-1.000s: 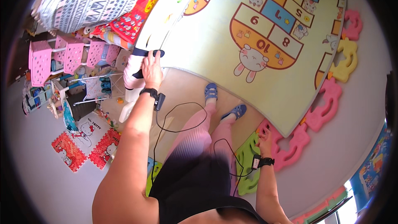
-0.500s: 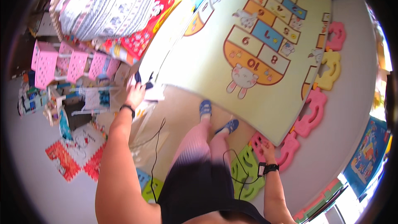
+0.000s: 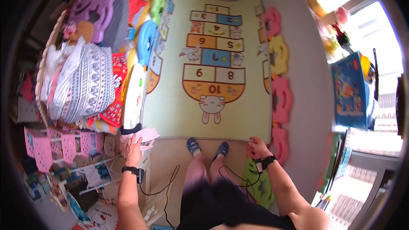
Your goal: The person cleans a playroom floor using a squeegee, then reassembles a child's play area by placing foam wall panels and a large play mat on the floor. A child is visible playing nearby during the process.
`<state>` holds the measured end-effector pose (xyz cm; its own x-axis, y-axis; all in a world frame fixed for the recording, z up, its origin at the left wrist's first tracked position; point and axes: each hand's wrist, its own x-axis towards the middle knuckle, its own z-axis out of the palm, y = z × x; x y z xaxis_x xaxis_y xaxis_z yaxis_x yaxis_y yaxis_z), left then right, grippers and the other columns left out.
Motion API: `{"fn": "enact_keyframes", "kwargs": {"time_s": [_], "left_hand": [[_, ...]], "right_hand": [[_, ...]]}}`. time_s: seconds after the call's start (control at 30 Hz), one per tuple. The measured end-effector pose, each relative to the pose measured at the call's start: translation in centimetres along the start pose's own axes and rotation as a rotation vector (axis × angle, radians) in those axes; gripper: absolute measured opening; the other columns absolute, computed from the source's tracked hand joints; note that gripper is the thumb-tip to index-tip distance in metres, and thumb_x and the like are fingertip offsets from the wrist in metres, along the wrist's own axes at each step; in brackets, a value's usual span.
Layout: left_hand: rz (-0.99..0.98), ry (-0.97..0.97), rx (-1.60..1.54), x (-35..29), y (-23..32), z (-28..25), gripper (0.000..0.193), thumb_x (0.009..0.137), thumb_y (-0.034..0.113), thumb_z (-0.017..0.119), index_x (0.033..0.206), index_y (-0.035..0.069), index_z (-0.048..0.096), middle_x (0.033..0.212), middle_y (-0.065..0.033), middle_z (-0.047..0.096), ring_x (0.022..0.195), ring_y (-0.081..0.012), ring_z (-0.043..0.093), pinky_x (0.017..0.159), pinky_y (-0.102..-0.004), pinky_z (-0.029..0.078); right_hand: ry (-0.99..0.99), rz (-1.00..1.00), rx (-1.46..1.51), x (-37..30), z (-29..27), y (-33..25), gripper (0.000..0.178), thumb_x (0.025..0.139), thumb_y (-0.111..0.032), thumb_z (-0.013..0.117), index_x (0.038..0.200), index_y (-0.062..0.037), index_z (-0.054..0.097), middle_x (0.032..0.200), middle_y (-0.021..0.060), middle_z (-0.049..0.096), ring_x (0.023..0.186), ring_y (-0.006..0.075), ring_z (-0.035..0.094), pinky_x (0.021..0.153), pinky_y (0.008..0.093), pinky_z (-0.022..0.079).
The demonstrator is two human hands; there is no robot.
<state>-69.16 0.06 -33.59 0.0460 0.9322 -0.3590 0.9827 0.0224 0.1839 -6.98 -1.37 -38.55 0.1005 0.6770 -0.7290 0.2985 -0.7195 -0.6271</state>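
At the left, my left hand (image 3: 133,150) is on a soft pink cloth (image 3: 147,136) with its fingers bent into it. Dark navy cloth (image 3: 131,130) lies bunched just beyond the fingertips. The bundle rests by the end of a white ledge (image 3: 135,98) along the mat's left side; its underside is hidden. My right hand (image 3: 258,146) hovers near the mat's near right corner, fingers loosely bent and apart, with nothing visible in it. Close by are the pink fence panel (image 3: 280,142) and the green fence panel (image 3: 258,183).
A pale hopscotch play mat (image 3: 170,115) spreads ahead of my feet. Left stand a heaped basket (image 3: 42,70) and pink perforated bins (image 3: 40,149). Black cables (image 3: 169,183) hang near my legs. A blue box (image 3: 349,93) stands by the window at right.
My view has turned, so the mat now lies straight ahead. Pink cloth now shows at my left hand, where only dark cloth was visible. My right hand stays near the mat's corner.
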Motion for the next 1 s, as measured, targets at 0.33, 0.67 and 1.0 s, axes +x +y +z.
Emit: {"fn": "enact_keyframes", "kwargs": {"time_s": [0.33,0.67,1.0], "left_hand": [[-0.099,0.005,-0.279,-7.0,1.9,0.4,0.054,0.069,0.009,0.078,0.120,0.004,0.061,0.136,-0.0210,0.046,0.120,-0.0398,0.049,0.101,-0.0438,0.042],[-0.291,-0.239,-0.380,-9.7,-5.6,1.0,0.045,0.072,0.014,0.077,0.114,0.001,0.066,0.111,-0.0229,0.066,0.105,-0.0343,0.064,0.093,-0.0407,0.049],[-0.351,-0.109,-0.532,-10.2,-5.4,-5.3,0.038,0.079,0.007,0.072,0.115,-0.001,0.064,0.105,-0.0163,0.069,0.096,-0.0253,0.066,0.086,-0.0348,0.051]], "right_hand": [[0.639,-0.291,-0.222,-8.1,-9.4,-4.3,0.052,0.081,-0.017,0.067,0.128,0.0013,0.052,0.116,0.0213,0.064,0.106,0.0345,0.062,0.091,0.0395,0.049],[1.148,-0.350,-0.691,-17.9,-17.4,-9.9,0.057,0.075,-0.004,0.067,0.129,-0.0067,0.050,0.142,0.0156,0.045,0.132,0.0381,0.039,0.111,0.0441,0.034],[1.212,-0.338,-0.653,-16.0,-17.6,-8.6,0.045,0.075,-0.004,0.066,0.119,-0.0031,0.058,0.139,0.0150,0.051,0.129,0.0324,0.045,0.109,0.0419,0.036]]}}
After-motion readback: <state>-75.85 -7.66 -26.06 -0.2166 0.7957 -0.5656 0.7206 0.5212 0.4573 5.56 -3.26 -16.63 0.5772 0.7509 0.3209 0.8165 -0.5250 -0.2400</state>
